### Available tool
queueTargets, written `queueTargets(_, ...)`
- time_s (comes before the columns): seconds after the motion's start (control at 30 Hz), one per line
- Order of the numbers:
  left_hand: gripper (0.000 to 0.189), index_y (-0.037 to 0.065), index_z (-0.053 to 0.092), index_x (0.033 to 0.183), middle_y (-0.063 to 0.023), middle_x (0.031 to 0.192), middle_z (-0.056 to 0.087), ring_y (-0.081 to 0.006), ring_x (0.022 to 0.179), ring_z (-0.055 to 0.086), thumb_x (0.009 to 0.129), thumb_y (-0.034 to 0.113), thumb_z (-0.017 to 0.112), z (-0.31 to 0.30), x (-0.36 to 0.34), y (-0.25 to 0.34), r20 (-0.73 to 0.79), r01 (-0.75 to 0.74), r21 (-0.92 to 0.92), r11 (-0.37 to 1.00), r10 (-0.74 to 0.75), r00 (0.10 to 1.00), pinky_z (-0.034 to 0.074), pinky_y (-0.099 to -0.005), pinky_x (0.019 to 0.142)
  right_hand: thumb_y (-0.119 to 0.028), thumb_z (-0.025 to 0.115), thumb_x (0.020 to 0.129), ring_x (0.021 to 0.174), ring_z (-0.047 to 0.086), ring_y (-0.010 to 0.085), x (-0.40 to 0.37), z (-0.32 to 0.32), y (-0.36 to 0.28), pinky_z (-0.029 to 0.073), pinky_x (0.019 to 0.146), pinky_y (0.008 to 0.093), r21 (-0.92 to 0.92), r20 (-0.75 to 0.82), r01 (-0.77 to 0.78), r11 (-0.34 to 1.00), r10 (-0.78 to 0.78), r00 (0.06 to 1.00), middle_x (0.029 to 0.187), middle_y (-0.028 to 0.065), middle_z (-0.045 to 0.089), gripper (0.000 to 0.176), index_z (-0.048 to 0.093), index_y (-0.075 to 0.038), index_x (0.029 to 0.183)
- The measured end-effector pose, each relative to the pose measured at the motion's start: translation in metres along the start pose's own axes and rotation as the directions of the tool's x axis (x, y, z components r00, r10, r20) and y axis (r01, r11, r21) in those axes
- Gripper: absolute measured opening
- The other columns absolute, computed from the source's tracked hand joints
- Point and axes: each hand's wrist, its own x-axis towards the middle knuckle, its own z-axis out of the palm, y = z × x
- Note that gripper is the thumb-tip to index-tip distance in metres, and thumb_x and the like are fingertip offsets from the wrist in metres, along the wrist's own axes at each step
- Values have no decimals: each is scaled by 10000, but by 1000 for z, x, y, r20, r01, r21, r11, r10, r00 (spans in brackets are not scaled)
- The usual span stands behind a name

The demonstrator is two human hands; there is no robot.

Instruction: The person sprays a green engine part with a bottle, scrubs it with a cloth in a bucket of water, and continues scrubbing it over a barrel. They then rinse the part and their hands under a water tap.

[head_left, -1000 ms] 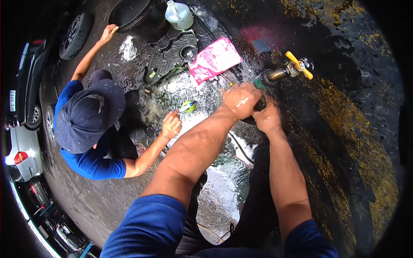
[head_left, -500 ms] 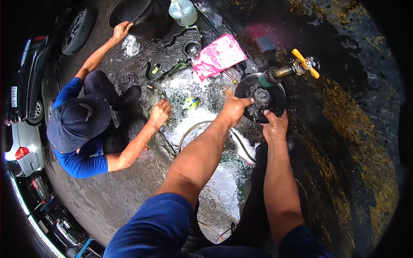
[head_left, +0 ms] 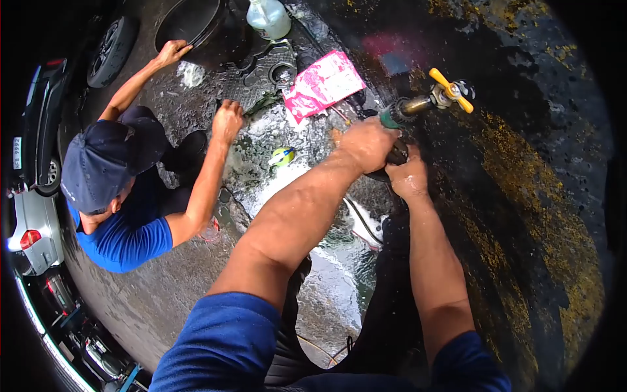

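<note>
Below the tap's green spout end (head_left: 390,119), my left hand (head_left: 368,145) and my right hand (head_left: 409,175) are closed on a dark round part (head_left: 396,155). Both hands cover most of it, so its full shape is hidden. The left hand lies over its upper left side, close under the spout; the right hand grips from the lower right. My skin looks wet. A yellow-handled brass tap (head_left: 450,91) rises just beyond my hands.
At left, a crouching co-worker (head_left: 117,170) holds a black tub (head_left: 189,26) by its rim, the other hand near a black ribbed cover (head_left: 261,75). A pink packet (head_left: 324,85), clear jug (head_left: 269,19) and yellow-green object (head_left: 281,157) lie around the wet, foamy ground (head_left: 330,287).
The round part has tilted and its open face no longer shows. My left hand has moved up over it. The co-worker's nearer hand has moved up toward the black cover.
</note>
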Motion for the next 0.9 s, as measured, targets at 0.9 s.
queueTargets(0.9, 564, -149, 529, 1136, -254, 1038, 657, -318, 935, 660, 709, 154, 739, 93, -90, -89, 203, 570, -821, -19, -944, 261, 511, -351, 820, -223, 629, 930, 602, 498, 179, 70, 64, -93, 422, 588, 349, 852, 523, -486, -193, 301, 797, 647, -3, 479, 182, 521, -113, 833)
